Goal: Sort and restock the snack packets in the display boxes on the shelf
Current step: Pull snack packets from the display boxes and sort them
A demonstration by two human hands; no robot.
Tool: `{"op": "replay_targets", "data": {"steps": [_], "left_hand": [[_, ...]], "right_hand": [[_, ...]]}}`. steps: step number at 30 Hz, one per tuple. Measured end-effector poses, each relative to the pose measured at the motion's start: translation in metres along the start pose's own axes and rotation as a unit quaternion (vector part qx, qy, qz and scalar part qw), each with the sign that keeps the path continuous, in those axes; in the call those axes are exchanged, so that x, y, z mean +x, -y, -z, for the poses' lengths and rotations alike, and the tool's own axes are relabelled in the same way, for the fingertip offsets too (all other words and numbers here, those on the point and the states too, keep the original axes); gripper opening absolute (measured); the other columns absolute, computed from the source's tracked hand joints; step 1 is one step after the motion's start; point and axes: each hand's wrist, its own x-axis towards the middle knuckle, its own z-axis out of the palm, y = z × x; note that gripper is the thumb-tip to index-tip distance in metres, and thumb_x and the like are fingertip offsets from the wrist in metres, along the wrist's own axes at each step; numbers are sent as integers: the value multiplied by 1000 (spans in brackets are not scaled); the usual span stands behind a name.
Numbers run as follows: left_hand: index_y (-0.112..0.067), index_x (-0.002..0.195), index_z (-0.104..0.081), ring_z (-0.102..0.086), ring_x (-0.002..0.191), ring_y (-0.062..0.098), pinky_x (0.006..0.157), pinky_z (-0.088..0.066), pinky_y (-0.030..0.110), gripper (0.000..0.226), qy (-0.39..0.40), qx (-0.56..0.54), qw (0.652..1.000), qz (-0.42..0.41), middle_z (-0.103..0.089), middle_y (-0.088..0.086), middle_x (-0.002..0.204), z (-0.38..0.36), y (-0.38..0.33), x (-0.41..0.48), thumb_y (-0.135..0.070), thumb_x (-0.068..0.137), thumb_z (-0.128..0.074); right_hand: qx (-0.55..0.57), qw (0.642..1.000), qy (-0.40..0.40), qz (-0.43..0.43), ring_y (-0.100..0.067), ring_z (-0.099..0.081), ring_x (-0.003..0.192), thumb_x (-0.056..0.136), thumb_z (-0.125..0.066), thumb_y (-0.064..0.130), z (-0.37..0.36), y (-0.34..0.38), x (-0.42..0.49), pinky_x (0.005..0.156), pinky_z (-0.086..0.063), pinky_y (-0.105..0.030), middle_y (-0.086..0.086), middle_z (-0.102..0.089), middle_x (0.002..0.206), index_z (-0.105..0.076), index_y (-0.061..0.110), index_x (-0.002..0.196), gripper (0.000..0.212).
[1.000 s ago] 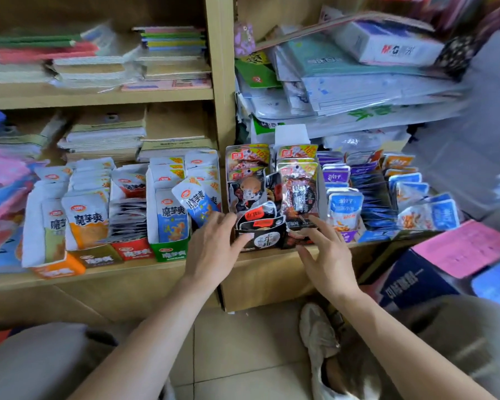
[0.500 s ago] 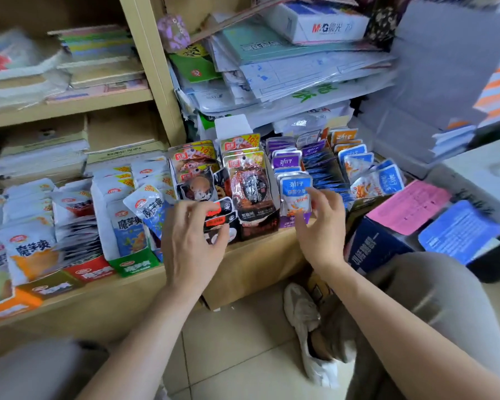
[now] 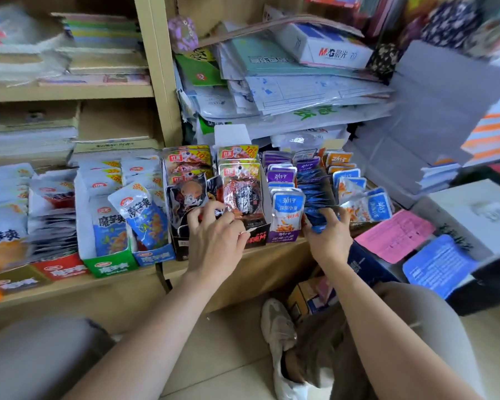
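- Wooden shelf (image 3: 70,287), light-coloured, carries a row of cardboard display boxes filled with upright snack packets; we crouch before it on a tiled floor.
- Our left hand (image 3: 214,241) reaches forward, palm down, with a bare forearm rising from the lower left. Its fingers (image 3: 198,217) curl over the front edge of the black display box (image 3: 182,241), touching the dark packets (image 3: 186,197) standing in it. We cannot tell whether a packet is actually pinched; the fingers are bent and close together.
- Our right hand (image 3: 328,235) extends from the lower right, wrist straight, fingers bent downward into the row of dark blue packets (image 3: 315,194). The grip is narrow and closed around the front few of that row.
- Between the two hands stand a red-and-black packet (image 3: 243,194) in its own box and a blue-and-white packet (image 3: 287,209) at the front of the purple box (image 3: 283,236).
- Left of the black display box we note a green box (image 3: 113,265) and a red box (image 3: 61,269) holding white packets.
- Pink sheet (image 3: 396,233) and blue sheet (image 3: 439,264) lie to the right, below shelf level.
- Stacked papers (image 3: 300,90) fill the compartment above the snacks.
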Motion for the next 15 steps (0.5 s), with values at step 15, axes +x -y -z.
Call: {"op": "replay_targets", "data": {"steps": [15], "left_hand": [[-30,105,-78,-55,110,19,98,-33,44,23,-15,-69,997,-30,-73,-13,102,-2,5,-2,-41,86,-73]], "right_hand": [[-6,990,127,69,-27,-44,140,88,-76,18,33,0,-14,101,-47,-36,3,-10,168,-31,27,157,82]]}}
